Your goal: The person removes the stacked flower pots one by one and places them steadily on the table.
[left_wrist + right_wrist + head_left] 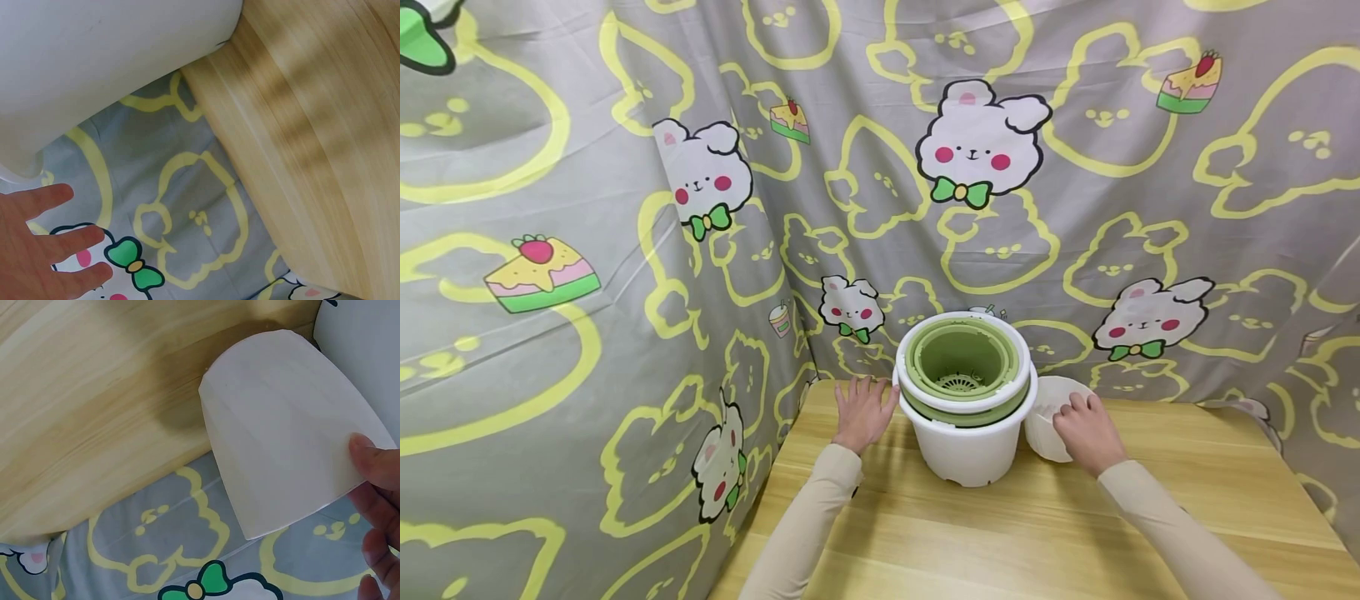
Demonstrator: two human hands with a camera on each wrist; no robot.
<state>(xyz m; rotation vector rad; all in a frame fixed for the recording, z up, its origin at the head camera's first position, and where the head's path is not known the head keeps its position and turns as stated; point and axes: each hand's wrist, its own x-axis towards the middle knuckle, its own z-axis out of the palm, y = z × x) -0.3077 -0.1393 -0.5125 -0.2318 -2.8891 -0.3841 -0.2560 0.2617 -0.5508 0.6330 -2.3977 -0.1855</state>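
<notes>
A stack of nested plant pots stands on the wooden table: a white outer pot [967, 457], then a green rim, a white rim and a green inner pot [992, 354] with slots in its base. Left of the stack is my left hand [865, 414], its fingers spread and fingertips right at the white rim; the left wrist view shows the same hand [40, 250] holding nothing. On the other side, my right hand [1088, 433] pinches the rim of a white tapered cup [1051, 421] between thumb and fingers. The cup [287, 437] is tilted, close beside the stack.
The wooden table [1187, 483] reaches back to a grey patterned cloth [880, 100] that hangs behind and along the left side. The table's back edge [144, 481] runs just behind the cup and the pots.
</notes>
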